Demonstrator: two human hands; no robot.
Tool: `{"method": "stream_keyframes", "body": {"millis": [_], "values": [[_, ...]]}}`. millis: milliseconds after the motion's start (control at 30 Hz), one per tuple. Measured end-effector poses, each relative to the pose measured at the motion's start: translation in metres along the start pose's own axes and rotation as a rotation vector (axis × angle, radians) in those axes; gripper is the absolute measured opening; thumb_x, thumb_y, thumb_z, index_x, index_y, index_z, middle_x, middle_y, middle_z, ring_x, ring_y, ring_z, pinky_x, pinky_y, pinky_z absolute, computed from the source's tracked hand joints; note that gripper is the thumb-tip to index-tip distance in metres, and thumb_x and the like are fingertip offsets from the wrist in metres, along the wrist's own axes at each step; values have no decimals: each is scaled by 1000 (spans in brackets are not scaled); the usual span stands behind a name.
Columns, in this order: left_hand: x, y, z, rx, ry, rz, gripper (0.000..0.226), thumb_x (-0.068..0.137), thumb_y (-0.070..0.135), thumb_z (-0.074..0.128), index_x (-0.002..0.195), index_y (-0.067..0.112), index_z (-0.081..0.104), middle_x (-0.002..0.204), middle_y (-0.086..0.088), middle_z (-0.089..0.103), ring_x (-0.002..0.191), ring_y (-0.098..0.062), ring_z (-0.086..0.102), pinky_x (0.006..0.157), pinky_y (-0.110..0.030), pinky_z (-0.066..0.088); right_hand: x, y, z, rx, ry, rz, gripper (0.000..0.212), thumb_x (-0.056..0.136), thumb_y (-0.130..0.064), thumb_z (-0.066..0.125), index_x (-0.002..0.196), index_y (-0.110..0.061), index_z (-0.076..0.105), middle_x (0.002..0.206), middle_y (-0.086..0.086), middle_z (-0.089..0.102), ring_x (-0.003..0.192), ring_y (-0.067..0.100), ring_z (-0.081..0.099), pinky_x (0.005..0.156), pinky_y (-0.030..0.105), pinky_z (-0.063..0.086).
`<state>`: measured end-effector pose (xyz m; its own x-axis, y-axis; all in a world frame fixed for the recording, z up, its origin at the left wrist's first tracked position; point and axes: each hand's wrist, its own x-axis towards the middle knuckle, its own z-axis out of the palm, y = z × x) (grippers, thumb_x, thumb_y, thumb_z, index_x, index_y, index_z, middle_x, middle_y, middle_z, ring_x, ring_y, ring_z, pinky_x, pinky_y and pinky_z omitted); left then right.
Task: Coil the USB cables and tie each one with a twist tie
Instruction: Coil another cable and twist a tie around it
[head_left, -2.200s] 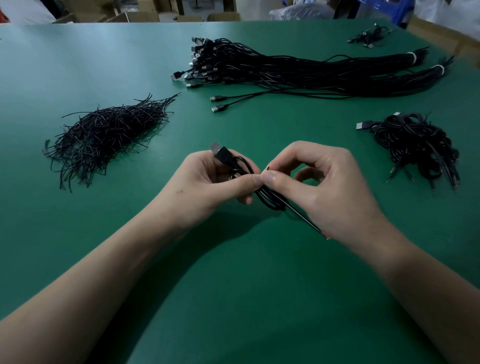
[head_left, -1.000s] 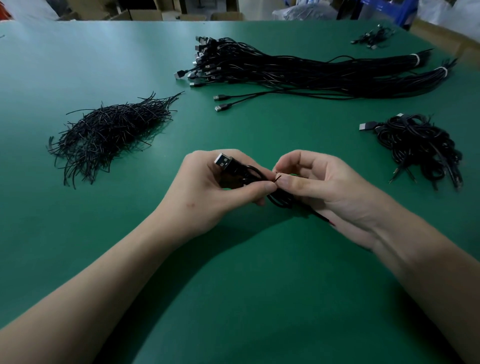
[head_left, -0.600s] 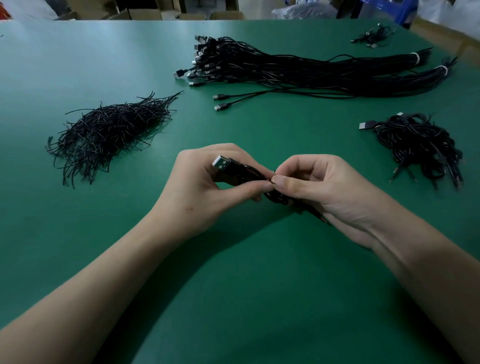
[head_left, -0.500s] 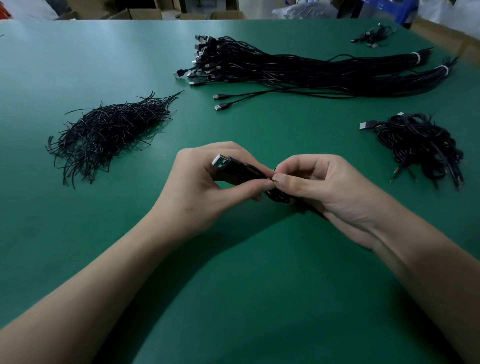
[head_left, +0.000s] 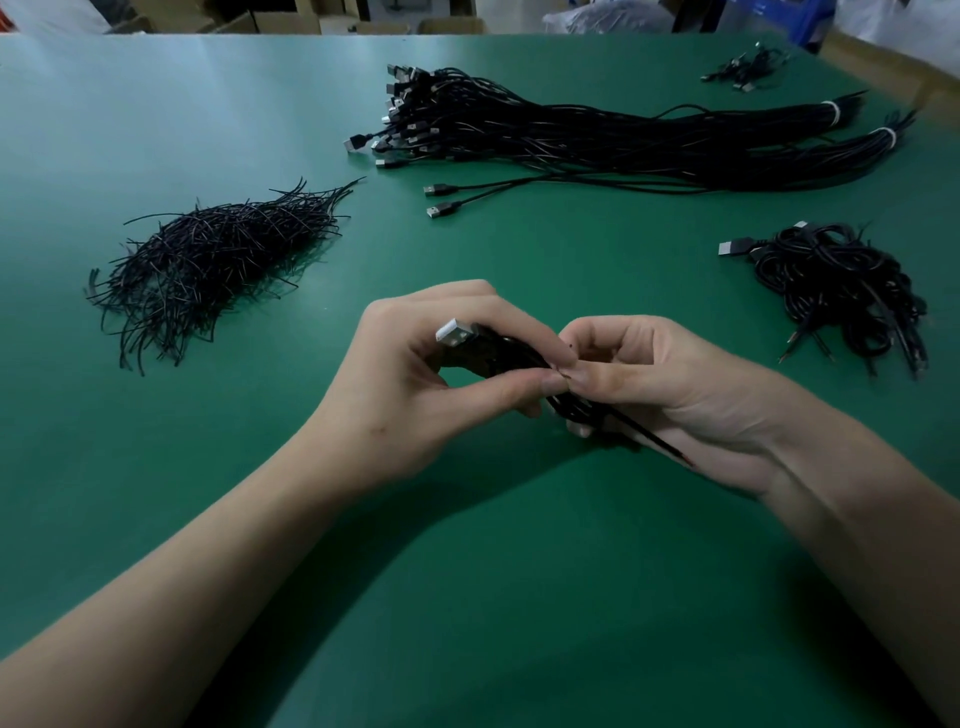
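One coiled USB cable (head_left: 511, 356) lies pinched between left hand (head_left: 410, 387) and right hand (head_left: 675, 387).

Green table (head_left: 156, 114) with twist-tie heap (head_left: 208, 260), straight cable bundles (head_left: 597, 140), coiled cable pile (head_left: 841, 286).

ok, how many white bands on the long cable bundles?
2: one white band round the far bundle, another round the near bundle, both at their right ends. Any underneath would be hidden.

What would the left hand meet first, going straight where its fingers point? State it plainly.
The right hand: the left hand points its fingers at it across the coiled cable, seemingly touching.
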<state>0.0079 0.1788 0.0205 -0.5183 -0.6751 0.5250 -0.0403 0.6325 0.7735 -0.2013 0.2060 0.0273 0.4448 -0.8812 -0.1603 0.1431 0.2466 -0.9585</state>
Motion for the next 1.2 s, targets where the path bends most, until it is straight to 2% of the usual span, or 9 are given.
{"method": "stream_keyframes", "body": {"millis": [200, 367, 467, 567, 667, 867, 933, 1033, 1200], "values": [[1, 5, -2, 17, -11, 31, 7, 88, 9, 77, 95, 10, 76, 84, -4, 65, 69, -22, 73, 68, -24, 53, -1, 1, -1, 68, -13, -1, 22, 71, -27, 80, 90, -17, 75, 88, 4, 68, 73, 11, 62, 60, 23, 53], [1, 6, -2, 39, -27, 14, 6, 88, 9, 77, 94, 11, 76, 84, -3, 63, 70, -21, 73, 70, -23, 53, -1, 1, -2, -29, 24, 3, 28, 79, -25, 80, 102, -11, 73, 94, 9, 67, 85, 17, 62, 71, 28, 46], [1, 7, -4, 58, -69, -4, 4, 89, 8, 76, 93, 9, 76, 84, -5, 62, 72, -20, 73, 72, -22, 52, 0, 1, -1, -46, 43, 17, 34, 75, -30, 75, 103, -11, 73, 94, 9, 69, 89, 20, 61, 74, 30, 44], [2, 10, -7, 113, -140, -19, 4, 89, 10, 76, 91, 14, 76, 84, -5, 61, 74, -20, 71, 73, -20, 50, -1, -1, -1, -38, 34, 56, 30, 74, -27, 75, 99, -9, 73, 92, 11, 68, 82, 20, 59, 66, 28, 47], [4, 12, -10, 145, -203, -37, 3, 89, 11, 75, 91, 13, 76, 84, -6, 61, 75, -20, 70, 74, -21, 49, 0, -1, 0, -6, 20, 88, 24, 78, -18, 71, 97, -4, 72, 89, 13, 70, 71, 13, 65, 54, 22, 50], [3, 12, -13, 190, -262, -44, 4, 88, 18, 75, 91, 19, 77, 84, -4, 61, 78, -25, 66, 72, -33, 53, -1, 0, 0, -5, -4, 145, 24, 77, -16, 71, 97, -3, 72, 91, 13, 72, 78, 15, 69, 50, 21, 48], [3, 10, -12, 182, -248, -55, 3, 88, 18, 75, 90, 18, 77, 85, -5, 62, 78, -25, 67, 72, -37, 54, -1, 1, -1, 1, -16, 156, 24, 81, -18, 74, 100, -4, 71, 95, 13, 73, 81, 17, 70, 53, 22, 52], [2, 7, -12, 132, -197, -67, 2, 88, 15, 76, 90, 15, 77, 85, -5, 61, 75, -23, 69, 71, -31, 54, -2, 1, 1, -45, -65, 155, 26, 92, -29, 61, 104, -11, 75, 103, 15, 74, 85, 20, 72, 59, 25, 56], [2, 5, -13, 89, -174, -49, 6, 89, 13, 76, 91, 19, 76, 91, -4, 61, 75, -24, 69, 72, -26, 53, -3, -1, 4, -170, -82, 118, 30, 93, -44, 56, 93, -23, 78, 88, 13, 74, 68, 16, 68, 53, 21, 52]]}}
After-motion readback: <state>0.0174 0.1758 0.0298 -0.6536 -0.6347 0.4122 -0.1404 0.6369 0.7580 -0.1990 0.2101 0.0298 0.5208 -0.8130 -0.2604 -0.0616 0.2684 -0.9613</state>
